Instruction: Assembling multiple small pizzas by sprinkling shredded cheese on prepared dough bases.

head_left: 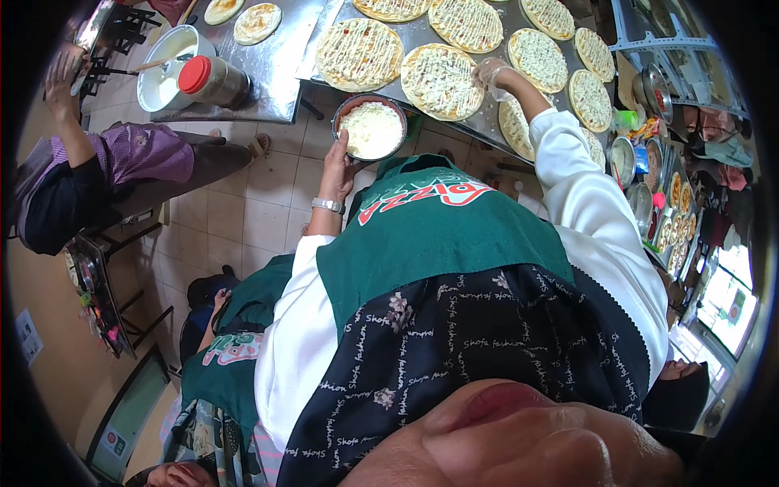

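My left hand grips the side of a round bowl, thumb over its rim. Pale grated cheese fills the bowl, which is held just off the table's near edge. My right hand, in a clear plastic glove, is at the right edge of a pizza topped with white shreds and sauce lines. Its fingers are bent down and closed; what they hold is hidden. Left of that lies a pizza with zigzag sauce lines; to its right is another covered in shreds.
Several more pizzas cover the metal table. On the left table are a white bucket, a red-lidded jar and flat dough rounds. A person works at far left; another is close on my left. Bowls stand at right.
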`<state>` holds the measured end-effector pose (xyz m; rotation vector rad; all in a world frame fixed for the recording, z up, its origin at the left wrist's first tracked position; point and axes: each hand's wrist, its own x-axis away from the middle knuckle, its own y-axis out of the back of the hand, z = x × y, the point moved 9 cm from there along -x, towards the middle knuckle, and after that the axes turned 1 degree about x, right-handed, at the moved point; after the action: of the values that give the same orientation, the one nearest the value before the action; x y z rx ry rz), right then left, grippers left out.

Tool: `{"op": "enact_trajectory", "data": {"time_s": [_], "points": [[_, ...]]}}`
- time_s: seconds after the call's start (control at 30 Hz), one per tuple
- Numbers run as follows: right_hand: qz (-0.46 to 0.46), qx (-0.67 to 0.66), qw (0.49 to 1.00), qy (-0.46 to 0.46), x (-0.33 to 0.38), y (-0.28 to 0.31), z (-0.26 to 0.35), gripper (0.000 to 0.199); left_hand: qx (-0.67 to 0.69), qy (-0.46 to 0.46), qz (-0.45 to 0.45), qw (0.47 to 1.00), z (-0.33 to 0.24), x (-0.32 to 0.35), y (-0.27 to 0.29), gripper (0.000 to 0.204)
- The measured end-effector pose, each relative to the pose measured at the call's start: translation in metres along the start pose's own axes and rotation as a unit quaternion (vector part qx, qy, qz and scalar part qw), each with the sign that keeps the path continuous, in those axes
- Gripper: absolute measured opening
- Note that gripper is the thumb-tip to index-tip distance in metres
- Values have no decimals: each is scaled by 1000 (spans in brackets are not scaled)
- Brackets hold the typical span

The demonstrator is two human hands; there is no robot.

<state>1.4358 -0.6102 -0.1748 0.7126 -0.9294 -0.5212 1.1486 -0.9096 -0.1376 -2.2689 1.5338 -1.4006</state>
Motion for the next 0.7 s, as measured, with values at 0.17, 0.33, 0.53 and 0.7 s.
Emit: {"op": "enact_trajectory", "data": {"time_s": [0.17,0.33,0.53,0.7], "points": [[13,-95,995,-21,28,-11,22,16,4,0,-6,1000,-5,5,-8,58],[2,-129,990,-62,42,-24,36,10,-1,-4,4,1000,-8,4,-12,51],[-63,46,997,-26,33,-18,24,15,-10,6,19,1000,-12,-1,-22,50],[-122,76,989,-22,20,15,30,17,-8,7,42,999,-11,-21,-30,57]]}}
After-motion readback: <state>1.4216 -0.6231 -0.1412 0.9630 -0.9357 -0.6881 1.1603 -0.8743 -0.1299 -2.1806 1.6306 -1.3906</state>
